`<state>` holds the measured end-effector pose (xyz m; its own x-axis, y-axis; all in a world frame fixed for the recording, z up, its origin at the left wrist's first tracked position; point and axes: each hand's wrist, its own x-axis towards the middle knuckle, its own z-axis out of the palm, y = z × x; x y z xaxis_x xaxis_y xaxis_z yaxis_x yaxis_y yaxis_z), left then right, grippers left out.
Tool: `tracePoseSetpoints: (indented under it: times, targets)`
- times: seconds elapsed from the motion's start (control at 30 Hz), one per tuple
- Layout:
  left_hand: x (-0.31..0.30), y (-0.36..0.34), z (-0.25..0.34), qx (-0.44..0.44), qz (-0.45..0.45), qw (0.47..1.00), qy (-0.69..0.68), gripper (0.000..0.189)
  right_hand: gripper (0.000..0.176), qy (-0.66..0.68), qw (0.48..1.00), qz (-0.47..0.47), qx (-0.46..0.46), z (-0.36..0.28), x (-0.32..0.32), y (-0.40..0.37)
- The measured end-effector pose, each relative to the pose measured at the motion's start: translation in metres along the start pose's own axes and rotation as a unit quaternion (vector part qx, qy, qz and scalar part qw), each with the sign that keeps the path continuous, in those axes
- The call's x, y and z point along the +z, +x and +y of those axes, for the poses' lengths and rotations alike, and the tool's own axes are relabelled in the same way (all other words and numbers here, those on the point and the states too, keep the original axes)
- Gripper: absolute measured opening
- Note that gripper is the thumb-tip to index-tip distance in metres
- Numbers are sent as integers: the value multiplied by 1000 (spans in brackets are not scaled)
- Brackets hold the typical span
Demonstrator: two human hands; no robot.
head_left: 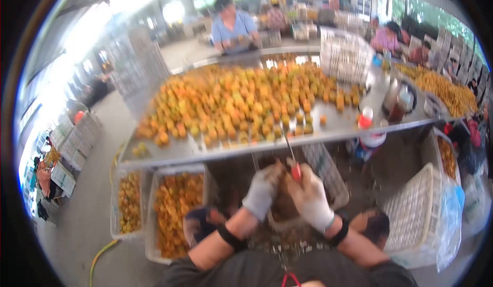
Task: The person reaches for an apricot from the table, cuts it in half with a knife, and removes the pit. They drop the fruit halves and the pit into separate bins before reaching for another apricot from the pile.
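At lower centre, the right hand (310,197) is closing its fingers around one red-handled knife (297,173). The left hand (263,189) is curling beside it, but I cannot tell its grip. Two fruit crates (174,169) are sitting at lower left.

The right hand (310,197), in a white glove, holds a knife (296,172) with a red handle, blade pointing up. The left hand (263,189) is just beside it. Lots of orange fruit (241,102) lies on the table (334,128). Crates (174,205) stand below.
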<state>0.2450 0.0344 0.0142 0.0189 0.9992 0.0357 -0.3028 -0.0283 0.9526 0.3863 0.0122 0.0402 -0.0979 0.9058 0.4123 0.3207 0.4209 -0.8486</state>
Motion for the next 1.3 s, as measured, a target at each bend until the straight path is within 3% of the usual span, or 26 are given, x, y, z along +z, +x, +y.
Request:
tracePoseSetpoints:
  times: [0.03, 0.1, 0.2, 0.27, 0.3, 0.5, 0.63, 0.7, 0.77, 0.83, 0.87, 0.9, 0.93, 0.97, 1.0, 1.03, 1.1, 1.17, 1.27, 1.3]
  targets:
    - [-22, 12, -22, 22, -15, 1000, 0, 27, 15, 15, 1000, 1, 2, -2, 0, 1]
    - [-38, -1, 11, -156, -36, 986, -52, 33, 18, 27, 999, 17, -11, 2, 0, 1]
    - [-22, -21, 23, -116, -44, 990, -62, 33, 17, 25, 999, -10, 19, 7, 4, 6]
    - [-9, -38, 34, -77, -102, 988, -87, 37, 14, 120, 992, -32, 6, 28, 21, 5]
    - [-15, -36, 32, -74, -106, 987, -93, 41, 13, 187, 975, -78, 92, 0, 10, 6]
    - [-21, -35, 35, -37, -77, 995, -55, 40, 15, 206, 974, -66, 66, 3, 14, 9]
    - [-31, -35, 47, -63, -89, 988, 109, 31, 16, 12, 987, -138, -82, -3, 8, 21]
    - [-37, -39, 61, -81, -93, 979, 165, 29, 14, -18, 983, -167, -67, -8, 12, 22]
    - [-63, -44, 76, -123, -28, 974, 191, 20, 12, -19, 989, -118, -87, -4, 17, 27]
    - [-100, -53, 89, -38, 64, 969, 236, 16, 10, -64, 991, -76, -94, 19, 7, 42]
    - [-125, -56, 100, -50, 105, 955, 273, 15, 11, -75, 993, -59, -68, 25, -4, 53]
    - [-171, -60, 90, 71, 118, 921, 364, 18, 15, -98, 992, -42, -73, 35, -18, 66]
    - [-212, -68, 91, 61, 114, 885, 448, 24, 20, -134, 989, -5, -65, 53, -29, 79]
    - [-261, -75, 89, 89, 100, 789, 599, 31, 20, -144, 989, 13, -37, 73, -41, 94]
    - [-266, -79, 89, 140, 156, 765, 609, 36, 22, -181, 983, 30, -26, 91, -52, 113]
    - [-242, -79, 99, 130, 204, 778, 580, 36, 24, -235, 972, 13, 16, 101, -62, 130]
    - [-205, -64, 105, 68, 236, 933, 264, 31, 28, -240, 970, 0, 42, 147, -63, 163]
    - [-183, -38, 95, 56, 194, 930, 307, 29, 31, -281, 954, -68, -81, 191, -58, 191]
    - [-143, -7, 79, -24, 60, 935, 348, 25, 39, -441, 883, -160, -3, 214, -37, 224]
    - [-136, -1, 67, 2, 11, 939, 344, 24, 39, -441, 882, -163, -4, 213, -32, 230]
